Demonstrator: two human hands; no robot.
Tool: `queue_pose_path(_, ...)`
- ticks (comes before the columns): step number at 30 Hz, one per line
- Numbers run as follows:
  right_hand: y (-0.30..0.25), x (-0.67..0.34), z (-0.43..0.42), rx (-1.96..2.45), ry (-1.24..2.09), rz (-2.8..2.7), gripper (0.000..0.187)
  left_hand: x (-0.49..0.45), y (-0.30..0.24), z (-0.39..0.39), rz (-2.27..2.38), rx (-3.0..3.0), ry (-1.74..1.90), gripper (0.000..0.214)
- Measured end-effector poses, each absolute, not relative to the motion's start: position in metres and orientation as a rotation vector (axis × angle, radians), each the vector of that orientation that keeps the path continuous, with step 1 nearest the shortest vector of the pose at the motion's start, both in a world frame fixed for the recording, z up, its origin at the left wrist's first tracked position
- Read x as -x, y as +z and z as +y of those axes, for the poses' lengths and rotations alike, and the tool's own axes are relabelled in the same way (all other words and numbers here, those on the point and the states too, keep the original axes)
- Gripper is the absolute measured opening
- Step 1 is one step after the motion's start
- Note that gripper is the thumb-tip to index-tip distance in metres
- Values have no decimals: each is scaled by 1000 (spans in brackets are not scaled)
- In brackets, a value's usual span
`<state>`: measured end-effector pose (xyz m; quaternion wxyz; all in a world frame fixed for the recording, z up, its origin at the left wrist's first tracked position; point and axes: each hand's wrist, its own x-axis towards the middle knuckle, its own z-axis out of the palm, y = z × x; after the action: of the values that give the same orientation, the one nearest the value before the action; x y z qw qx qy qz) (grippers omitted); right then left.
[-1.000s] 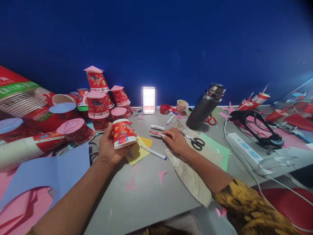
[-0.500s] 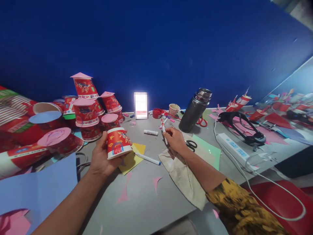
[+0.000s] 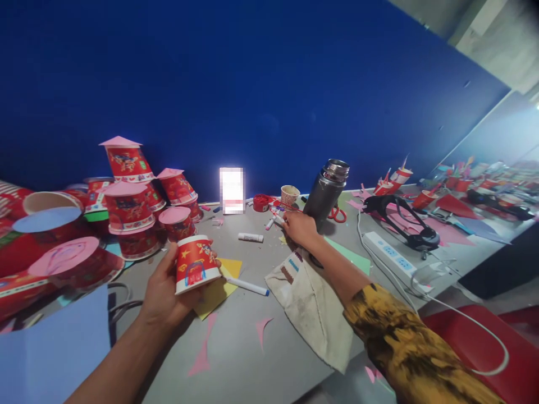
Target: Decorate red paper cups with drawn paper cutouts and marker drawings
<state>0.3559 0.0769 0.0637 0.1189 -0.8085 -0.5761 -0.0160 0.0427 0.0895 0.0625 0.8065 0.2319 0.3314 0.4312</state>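
Observation:
My left hand (image 3: 166,286) is wrapped around a red paper cup (image 3: 196,264), held upside down with its wide white rim at the bottom. Yellow stars and a blue-and-red doorway are drawn on the cup. Just right of it, a blue-capped white marker (image 3: 248,287) lies across yellow paper (image 3: 229,275) and the table. Farther back, my right hand (image 3: 300,229) has its fingertips closed on a white marker (image 3: 277,219) among several loose markers. Its far fingers are partly hidden. A beige cloth pouch (image 3: 314,308) lies under the right forearm.
At left stand stacked red cups (image 3: 128,207) with pink paper tops. A glue stick (image 3: 250,238) lies mid-table. Behind the right hand are a dark thermos (image 3: 326,193), a small paper cup (image 3: 290,195) and red tape (image 3: 261,202). A power strip (image 3: 389,258) with cables lies at right.
My view has turned a little right and up. The marker my right hand held upright now shows lower, among the other markers. My left hand keeps the cup.

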Motion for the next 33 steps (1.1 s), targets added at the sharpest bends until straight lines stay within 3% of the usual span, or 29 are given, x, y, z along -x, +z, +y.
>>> queue_pose_path(6, 47, -355, 85, 2390, -86, -1776, 20, -45, 63, 89, 730, -434, 955, 42)
queue_pose_path(12, 67, -339, 67, 2293, -94, -1791, 21, -42, 64, 91, 721, -420, 956, 46)
queue_pose_path(18, 73, -274, 22, 1802, 324, -2225, 28, -42, 70, 91, 744, -443, 994, 47)
queue_pose_path(21, 65, -256, 11, 1752, 338, -2324, 29, -43, 71, 90, 783, -437, 1021, 47)
queue_pose_path(28, 52, -261, 17, 1851, 437, -2207, 16, -41, 68, 90, 700, -482, 1011, 49)
queue_pose_path(33, 57, -267, 18, 1747, 602, -1717, 12, -41, 62, 90, 641, -494, 992, 48)
